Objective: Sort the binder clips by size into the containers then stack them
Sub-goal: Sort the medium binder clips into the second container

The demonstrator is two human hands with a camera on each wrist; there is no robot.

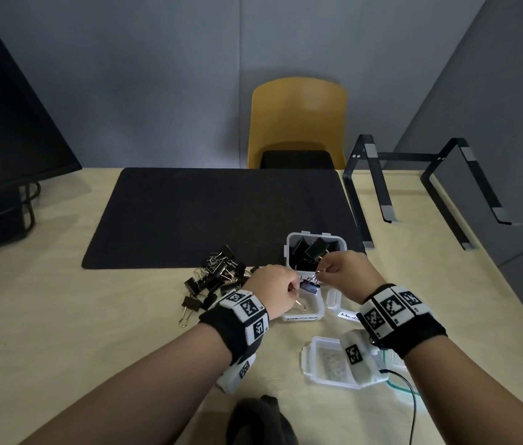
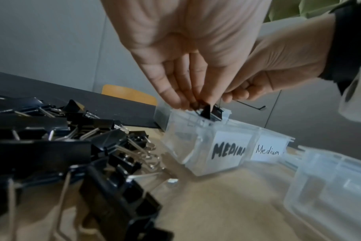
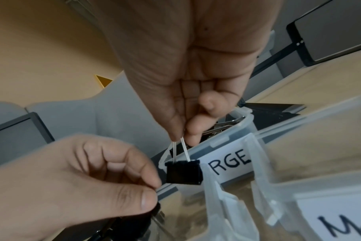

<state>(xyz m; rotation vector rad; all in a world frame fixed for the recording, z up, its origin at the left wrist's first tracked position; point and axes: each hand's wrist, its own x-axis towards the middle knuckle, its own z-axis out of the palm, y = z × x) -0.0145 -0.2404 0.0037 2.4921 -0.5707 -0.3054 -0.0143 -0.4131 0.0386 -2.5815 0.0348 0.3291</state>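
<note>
My right hand (image 1: 319, 273) (image 3: 181, 137) pinches the wire handles of a small black binder clip (image 3: 183, 172) (image 1: 310, 287), which hangs over the clear container labelled MEDIUM (image 2: 185, 146) (image 1: 302, 317). Close beside it, my left hand (image 1: 295, 289) (image 2: 188, 104) (image 3: 153, 190) has thumb and fingers pinched on a second dark clip that is mostly hidden. Behind stands the LARGE container (image 1: 287, 248) (image 3: 227, 138) holding several big clips. A loose pile of black clips (image 1: 215, 277) (image 2: 72, 146) lies left of the containers.
A second Medium container (image 1: 347, 314) (image 2: 270, 150) stands to the right, with clear lids (image 1: 327, 361) nearer me. A black mat (image 1: 221, 213), a monitor (image 1: 3, 123), a laptop stand (image 1: 414, 187) and a yellow chair (image 1: 297, 120) lie beyond.
</note>
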